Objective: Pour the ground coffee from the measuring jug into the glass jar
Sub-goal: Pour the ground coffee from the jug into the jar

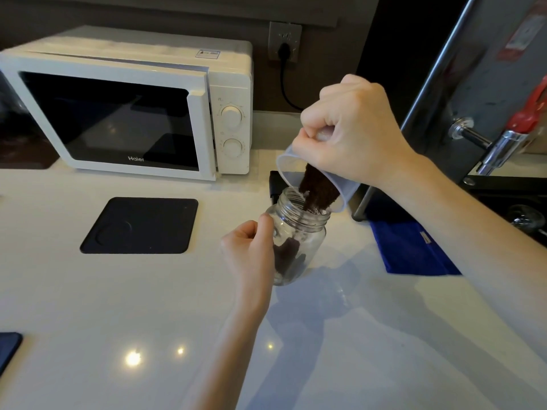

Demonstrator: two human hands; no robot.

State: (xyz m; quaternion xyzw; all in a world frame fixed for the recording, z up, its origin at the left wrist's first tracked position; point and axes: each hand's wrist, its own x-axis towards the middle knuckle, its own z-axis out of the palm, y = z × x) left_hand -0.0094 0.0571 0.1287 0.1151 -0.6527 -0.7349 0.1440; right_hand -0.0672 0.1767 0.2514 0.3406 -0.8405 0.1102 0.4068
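Observation:
A clear glass jar (307, 238) stands upright on the white counter, mouth open, with a small heap of dark ground coffee at its bottom. My left hand (251, 250) grips the jar's left side. Above it my right hand (352, 134) holds a clear plastic measuring jug (288, 170) by its handle, tipped steeply with its rim right over the jar's mouth. Dark ground coffee (318, 187) slides down the jug's inside and falls into the jar.
A white microwave (133, 105) stands at the back left. A black square mat (140, 224) lies left of the jar, a blue cloth (411, 247) to its right. A steel urn with a tap (500, 143) stands at the right. A dark phone-like object (9, 350) lies at the left edge.

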